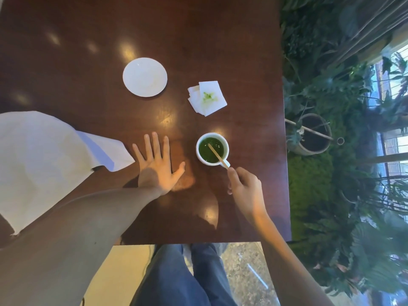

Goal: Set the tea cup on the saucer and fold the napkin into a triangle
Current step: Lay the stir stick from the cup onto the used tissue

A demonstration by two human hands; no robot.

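Observation:
A white tea cup point(199, 149) full of green tea stands on the dark wooden table point(92, 51), right of centre. A wooden stir stick point(217, 156) leans in it. My right hand point(245, 188) pinches the stick's near end just by the cup's handle. An empty white saucer point(144, 77) lies farther back, apart from the cup. A large white napkin point(44, 155) lies loosely unfolded at the left edge. My left hand point(157, 166) rests flat on the table with fingers spread, just right of the napkin's corner.
A small stack of white paper napkins point(207, 99) stained green lies behind the cup. The table's right edge borders dense green plants and a pot point(313, 134). My legs in blue jeans point(183, 277) show below the near table edge.

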